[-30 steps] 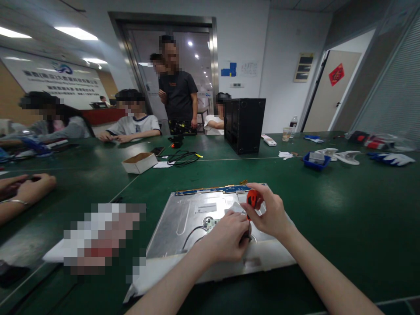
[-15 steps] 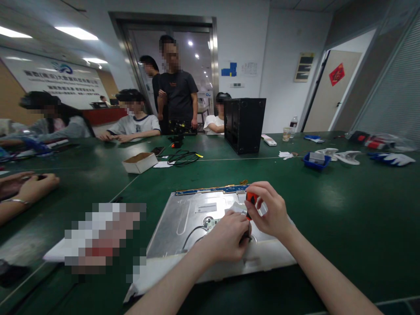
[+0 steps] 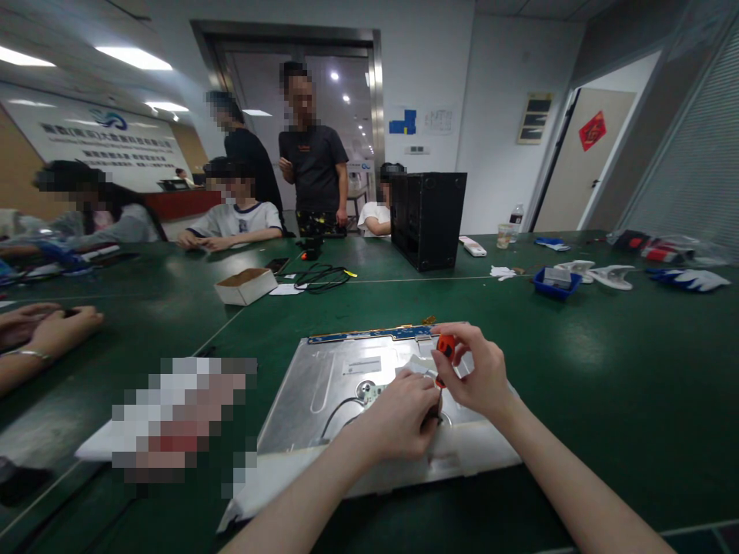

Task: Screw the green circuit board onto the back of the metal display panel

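Head view: a long green bench [image 3: 606, 400] fills a bright office. From left to right along it: another person's hands [image 3: 51, 327] near the edge, a pixelated item [image 3: 185, 415], an open white box [image 3: 246, 288], a coiled black cable [image 3: 326, 278], a tall black computer case [image 3: 430, 223], a cup [image 3: 504, 236] beside a bottle [image 3: 516, 219], a small blue tray [image 3: 553, 291], and blue-and-white gloves [image 3: 693, 279]. Behind, people sit and stand before a wide glass doorway; at right, a pale door [image 3: 612, 138] carries a red diamond decoration [image 3: 593, 131].

In the foreground, directly before the wearer, a flat silvery metal panel [image 3: 294, 404] lies on the bench. It has a small label, a round fitting, a little pale green circuit board [image 3: 372, 395] with a dark wire, and a whitish band along its near side. The left hand [image 3: 401, 419] rests on the panel with its fingers curled; whether they grip anything cannot be told. To its right, the right hand [image 3: 479, 377] pinches the orange-and-black handle of a screwdriver [image 3: 445, 348] above the panel.

The panel's long axis runs roughly left to right, its right end slightly farther away, and a blue circuit strip [image 3: 369, 334] lines the far edge. The screwdriver stands nearly upright, handle up, shaft pointing down beside the left fingers, its tip hidden.
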Demonstrator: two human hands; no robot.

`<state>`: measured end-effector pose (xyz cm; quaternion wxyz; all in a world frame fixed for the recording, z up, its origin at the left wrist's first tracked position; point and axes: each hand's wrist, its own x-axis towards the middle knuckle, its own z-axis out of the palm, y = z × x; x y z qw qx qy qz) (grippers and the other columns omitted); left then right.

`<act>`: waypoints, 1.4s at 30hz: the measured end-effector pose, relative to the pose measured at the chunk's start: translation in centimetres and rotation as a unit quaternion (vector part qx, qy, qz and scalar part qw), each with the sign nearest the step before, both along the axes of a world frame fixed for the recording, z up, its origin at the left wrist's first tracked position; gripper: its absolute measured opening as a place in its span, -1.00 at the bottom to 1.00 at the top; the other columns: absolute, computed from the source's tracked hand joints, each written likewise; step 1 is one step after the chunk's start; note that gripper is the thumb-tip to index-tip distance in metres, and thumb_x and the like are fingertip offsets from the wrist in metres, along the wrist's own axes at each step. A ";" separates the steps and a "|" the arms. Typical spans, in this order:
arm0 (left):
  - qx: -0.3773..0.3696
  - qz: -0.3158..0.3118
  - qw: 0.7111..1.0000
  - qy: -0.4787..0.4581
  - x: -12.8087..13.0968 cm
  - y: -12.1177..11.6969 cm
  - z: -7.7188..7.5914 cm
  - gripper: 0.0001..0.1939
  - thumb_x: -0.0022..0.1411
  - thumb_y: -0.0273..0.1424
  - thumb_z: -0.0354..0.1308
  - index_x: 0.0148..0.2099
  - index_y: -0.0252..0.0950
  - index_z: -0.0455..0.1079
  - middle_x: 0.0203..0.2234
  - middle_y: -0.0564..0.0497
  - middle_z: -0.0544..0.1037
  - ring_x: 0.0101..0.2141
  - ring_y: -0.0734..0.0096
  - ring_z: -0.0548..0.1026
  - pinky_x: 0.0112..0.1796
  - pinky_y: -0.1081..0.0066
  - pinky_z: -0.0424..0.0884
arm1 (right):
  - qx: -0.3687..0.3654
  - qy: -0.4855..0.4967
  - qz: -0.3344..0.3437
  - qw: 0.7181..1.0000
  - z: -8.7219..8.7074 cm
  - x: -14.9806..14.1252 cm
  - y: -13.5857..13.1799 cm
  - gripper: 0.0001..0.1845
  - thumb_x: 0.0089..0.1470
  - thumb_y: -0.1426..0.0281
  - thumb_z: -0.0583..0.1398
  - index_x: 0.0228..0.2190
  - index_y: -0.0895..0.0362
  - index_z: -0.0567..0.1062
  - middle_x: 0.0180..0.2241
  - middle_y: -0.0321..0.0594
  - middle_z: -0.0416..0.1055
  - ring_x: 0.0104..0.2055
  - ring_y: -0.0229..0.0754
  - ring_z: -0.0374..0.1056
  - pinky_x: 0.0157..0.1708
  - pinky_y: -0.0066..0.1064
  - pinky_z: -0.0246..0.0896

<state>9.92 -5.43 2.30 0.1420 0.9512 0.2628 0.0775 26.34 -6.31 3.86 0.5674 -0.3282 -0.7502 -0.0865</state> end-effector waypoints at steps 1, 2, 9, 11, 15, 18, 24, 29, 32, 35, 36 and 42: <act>0.001 0.000 1.000 0.002 0.0 0.0 0.0 -0.93 0.07 -0.52 0.11 -0.34 -0.29 0.31 -0.26 -0.08 0.52 -0.20 0.19 0.45 -0.10 0.21 0.30 | -0.004 -0.003 0.001 1.000 0.0 0.0 0.0 -0.71 0.14 0.45 0.16 -0.07 0.07 0.32 -0.35 -0.25 0.50 -0.60 -0.34 0.30 -0.62 -0.51 0.26; 0.002 -0.001 1.000 0.003 0.0 0.0 -0.1 -0.94 0.07 -0.52 0.11 -0.34 -0.29 0.32 -0.26 -0.08 0.52 -0.20 0.19 0.45 -0.10 0.22 0.30 | -0.008 -0.006 0.003 1.000 0.0 0.1 -0.1 -0.70 0.14 0.46 0.14 -0.06 0.07 0.32 -0.35 -0.24 0.51 -0.60 -0.33 0.30 -0.61 -0.50 0.27; 0.008 -0.004 1.000 0.001 0.0 0.1 -0.2 -0.93 0.08 -0.51 0.11 -0.32 -0.29 0.33 -0.26 -0.09 0.51 -0.19 0.18 0.44 -0.09 0.21 0.30 | -0.008 -0.009 0.034 0.999 0.3 0.2 -0.2 -0.74 0.15 0.48 0.09 -0.09 0.07 0.31 -0.26 -0.16 0.52 -0.50 -0.28 0.37 -0.55 -0.46 0.32; 0.009 -0.002 1.000 -0.003 0.0 0.0 -0.2 -0.92 0.09 -0.51 0.11 -0.31 -0.28 0.34 -0.25 -0.09 0.52 -0.18 0.17 0.44 -0.08 0.20 0.29 | 0.002 -0.007 0.026 1.000 0.2 0.1 -0.1 -0.76 0.15 0.45 0.15 -0.12 0.07 0.33 -0.26 -0.15 0.49 -0.45 -0.26 0.39 -0.56 -0.48 0.32; 0.005 0.003 1.000 -0.004 0.0 0.0 0.0 -0.94 0.08 -0.51 0.11 -0.33 -0.28 0.32 -0.25 -0.09 0.52 -0.19 0.17 0.44 -0.09 0.21 0.30 | 0.014 -0.007 -0.009 1.000 0.3 0.0 -0.1 -0.77 0.13 0.45 0.21 -0.14 0.05 0.41 -0.24 -0.16 0.43 -0.36 -0.23 0.43 -0.53 -0.46 0.36; 0.003 0.002 1.000 -0.004 0.0 0.0 -0.1 -0.94 0.07 -0.51 0.11 -0.34 -0.29 0.32 -0.25 -0.08 0.52 -0.20 0.18 0.45 -0.10 0.22 0.30 | 0.016 -0.014 -0.011 1.000 0.6 0.0 -0.3 -0.74 0.13 0.49 0.19 -0.12 0.04 0.44 -0.23 -0.15 0.45 -0.34 -0.21 0.45 -0.44 -0.40 0.42; 0.006 -0.001 1.000 0.000 0.0 0.1 -0.1 -0.93 0.07 -0.51 0.12 -0.33 -0.28 0.32 -0.25 -0.08 0.52 -0.19 0.18 0.45 -0.11 0.23 0.30 | 0.002 -0.006 0.021 1.000 0.6 0.0 -0.4 -0.71 0.12 0.49 0.14 -0.10 0.05 0.40 -0.24 -0.14 0.53 -0.27 -0.15 0.49 -0.41 -0.36 0.44; 0.014 0.005 1.000 0.008 0.0 -0.1 0.1 -0.94 0.07 -0.51 0.12 -0.38 -0.29 0.29 -0.31 -0.06 0.50 -0.24 0.23 0.44 -0.16 0.26 0.30 | -0.007 0.035 0.010 0.999 -0.1 0.0 0.0 -0.74 0.11 0.43 0.23 -0.15 0.04 0.32 -0.27 -0.18 0.55 -0.43 -0.23 0.48 -0.49 -0.43 0.40; 0.013 0.001 1.000 0.003 0.0 -0.1 0.2 -0.94 0.06 -0.51 0.12 -0.38 -0.29 0.29 -0.31 -0.05 0.50 -0.24 0.24 0.43 -0.17 0.27 0.30 | -0.009 0.028 0.009 1.000 -0.1 0.0 -0.1 -0.68 0.12 0.48 0.18 -0.09 0.05 0.28 -0.26 -0.17 0.55 -0.47 -0.24 0.46 -0.49 -0.42 0.40; 0.016 0.000 1.000 0.000 0.0 0.0 0.1 -0.94 0.06 -0.51 0.11 -0.38 -0.29 0.28 -0.32 -0.05 0.49 -0.26 0.24 0.43 -0.18 0.26 0.31 | -0.020 0.007 0.012 1.000 0.1 0.1 -0.3 -0.69 0.14 0.49 0.12 -0.06 0.05 0.28 -0.28 -0.18 0.54 -0.45 -0.23 0.47 -0.47 -0.41 0.39; 0.016 0.000 1.000 0.000 -0.1 0.0 0.1 -0.94 0.07 -0.50 0.12 -0.38 -0.28 0.28 -0.33 -0.05 0.49 -0.27 0.24 0.43 -0.17 0.26 0.31 | -0.024 0.003 0.014 1.000 0.2 0.1 -0.3 -0.70 0.15 0.48 0.11 -0.07 0.05 0.29 -0.29 -0.19 0.54 -0.44 -0.22 0.47 -0.46 -0.41 0.39; 0.015 -0.002 1.000 -0.014 -0.1 0.1 -0.2 -0.92 0.07 -0.51 0.11 -0.32 -0.28 0.31 -0.26 -0.08 0.51 -0.20 0.19 0.44 -0.09 0.21 0.30 | 0.004 0.003 0.001 1.000 0.3 0.0 -0.1 -0.80 0.15 0.36 0.21 -0.18 0.03 0.32 -0.26 -0.16 0.43 -0.34 -0.18 0.43 -0.47 -0.40 0.38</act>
